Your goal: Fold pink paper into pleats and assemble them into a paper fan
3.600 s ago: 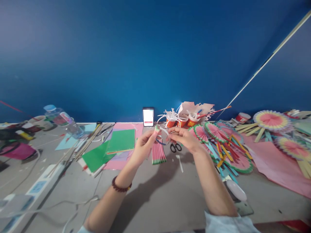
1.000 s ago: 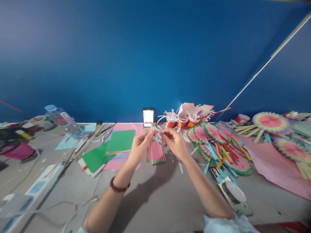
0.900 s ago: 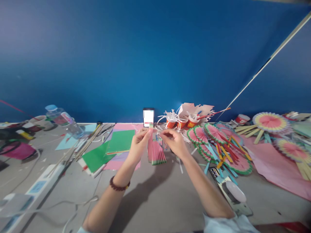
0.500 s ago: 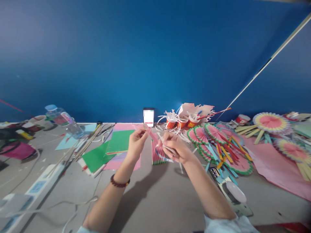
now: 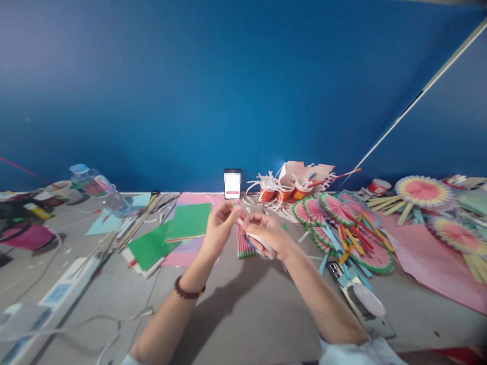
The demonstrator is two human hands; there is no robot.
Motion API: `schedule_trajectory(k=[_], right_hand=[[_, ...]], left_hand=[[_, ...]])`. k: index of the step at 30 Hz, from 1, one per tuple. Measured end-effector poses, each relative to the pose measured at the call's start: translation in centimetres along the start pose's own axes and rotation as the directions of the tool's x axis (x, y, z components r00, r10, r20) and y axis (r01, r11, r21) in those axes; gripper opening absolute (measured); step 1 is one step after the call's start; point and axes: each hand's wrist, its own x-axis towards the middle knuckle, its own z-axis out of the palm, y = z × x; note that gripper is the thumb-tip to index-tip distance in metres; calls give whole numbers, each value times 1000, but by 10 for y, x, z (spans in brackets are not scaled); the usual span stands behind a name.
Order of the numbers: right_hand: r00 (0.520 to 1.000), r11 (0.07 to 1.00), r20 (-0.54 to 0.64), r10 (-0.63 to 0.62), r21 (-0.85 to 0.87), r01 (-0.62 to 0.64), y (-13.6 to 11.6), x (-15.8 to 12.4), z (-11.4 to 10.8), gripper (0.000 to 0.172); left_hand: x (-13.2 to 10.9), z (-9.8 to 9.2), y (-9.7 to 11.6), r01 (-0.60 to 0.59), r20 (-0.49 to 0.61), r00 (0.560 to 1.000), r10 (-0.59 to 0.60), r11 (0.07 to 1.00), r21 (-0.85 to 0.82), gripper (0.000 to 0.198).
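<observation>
To your left lies a clear blue-capped plastic bottle (image 5: 96, 189); ahead, a white-screened phone (image 5: 232, 183) stands near red paper cups (image 5: 283, 193) and pink pleated paper fans (image 5: 337, 210).

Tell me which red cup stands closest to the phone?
The leftmost red cup, stuffed with white strips; the middle cup and right cup stand farther from the phone.

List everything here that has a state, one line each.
left hand, pinched on paper piece
right hand, closed on white strip
phone, upright, screen lit
water bottle, on its side, capped
paper cups, upright, stuffed with strips
paper fan, opened out, flat
pleated paper stack, folded, lying flat
</observation>
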Motion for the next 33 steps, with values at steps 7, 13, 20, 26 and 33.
schedule_trajectory(k=[7,13,20,26,33], right_hand=[[997,997,-34,-76,-31,75,6,3,-2,34],[997,989,-44,-71,-137,64,3,2,-4,30],[988,966,-74,-138,-232,117,4,0,-8,27],[978,957,-105,-181,-246,151,2,0,-3,29],[980,944,-118,-163,-306,121,1,-4,-6,26]], left_hand=[[0,-3,-1,-9,-39,999,9,1000,5,24],[2,-8,-4,22,-50,999,-22,1000,-5,24],[0,-8,0,-102,-71,991,114,983,155,22],[-2,-5,2,-107,-62,990,126,962,250,21],[-4,-4,6,-241,-45,958,282,883,402,18]])
